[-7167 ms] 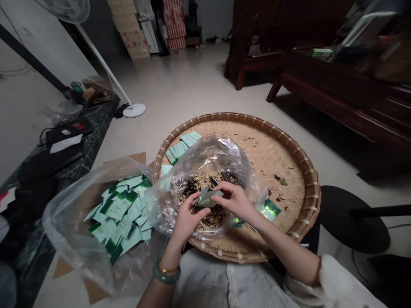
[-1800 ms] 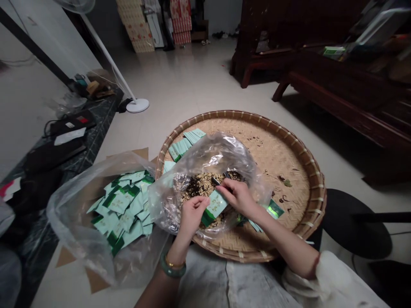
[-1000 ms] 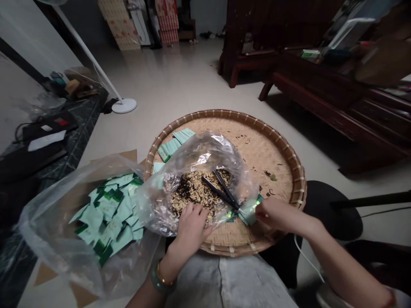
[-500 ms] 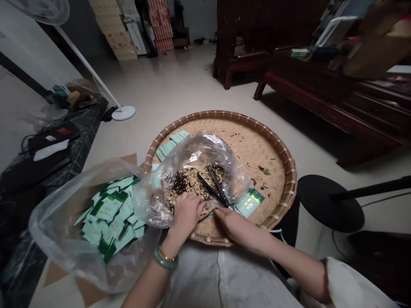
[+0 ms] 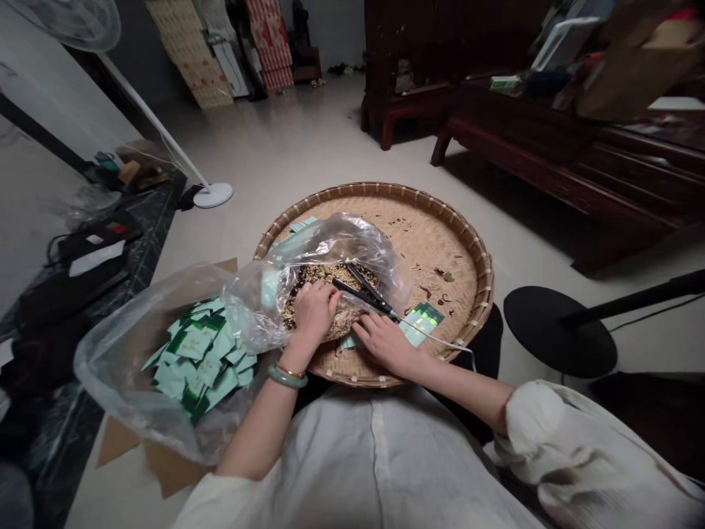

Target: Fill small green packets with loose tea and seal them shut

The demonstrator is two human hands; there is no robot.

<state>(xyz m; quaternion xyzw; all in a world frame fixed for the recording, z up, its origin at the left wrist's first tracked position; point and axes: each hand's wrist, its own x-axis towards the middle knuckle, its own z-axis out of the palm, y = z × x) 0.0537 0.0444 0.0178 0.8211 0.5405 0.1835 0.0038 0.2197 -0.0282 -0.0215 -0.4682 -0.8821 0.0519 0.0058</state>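
A clear plastic bag (image 5: 344, 234) lies open in a round woven bamboo tray (image 5: 483, 294). Inside it is a loose mix of pale grains and dark bits (image 5: 324, 275). My left hand (image 5: 313, 312) is closed over the bag's near rim, thumb on the plastic. Close by, my right hand (image 5: 385, 344) has its fingers curled against the near side of the bag; its thumb is hidden. A black two-armed tool with a white cord (image 5: 366, 290), like a hair straightener, rests open across the bag. Green packets (image 5: 421, 323) lie right of my right hand.
Left of the tray, a large plastic bag (image 5: 102, 360) holds many green packets (image 5: 201, 353). A white fan (image 5: 212, 195) stands beyond it. Dark wooden furniture (image 5: 529, 154) is at the right, near a round black stand base (image 5: 556, 330). Dry scraps (image 5: 440, 275) dot the tray.
My view has tilted, showing more of my shirt. Both hands remain at the bag's near rim, which now stands higher; my right fingers have shifted onto its side.
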